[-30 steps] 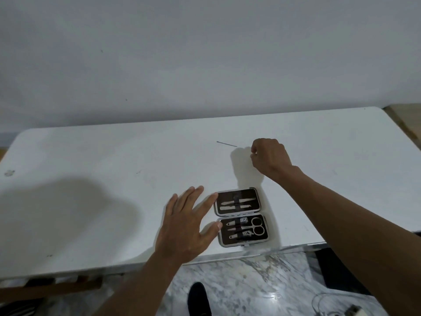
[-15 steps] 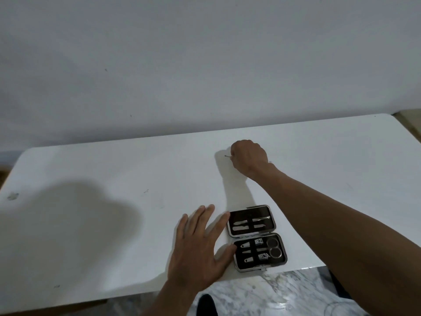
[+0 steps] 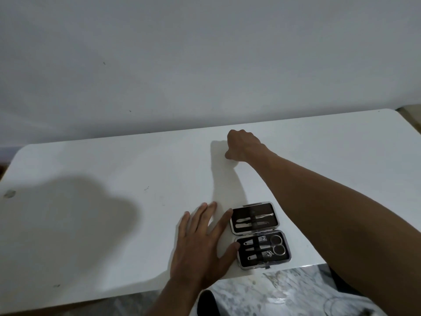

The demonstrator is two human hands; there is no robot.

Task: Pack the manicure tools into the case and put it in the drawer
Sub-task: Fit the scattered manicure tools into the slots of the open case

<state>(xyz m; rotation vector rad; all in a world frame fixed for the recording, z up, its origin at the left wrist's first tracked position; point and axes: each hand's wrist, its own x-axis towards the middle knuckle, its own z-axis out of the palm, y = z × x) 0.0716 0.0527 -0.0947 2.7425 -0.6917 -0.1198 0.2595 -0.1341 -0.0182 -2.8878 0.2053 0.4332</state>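
White table, grey wall, marble floor

Table: white top, rounded corners.
Case: lies open and flat at the table's near edge, tools strapped in both halves.
Left hand: flat on the top, just left of the case.
Right hand: curled, well behind the case.
Grey mark: far left of the case.

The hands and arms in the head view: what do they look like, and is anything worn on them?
The left hand and right hand are bare: no gloves, and no rings that I can make out. Both forearms are bare too, with no sleeve, watch or bracelet as far as the frame shows.
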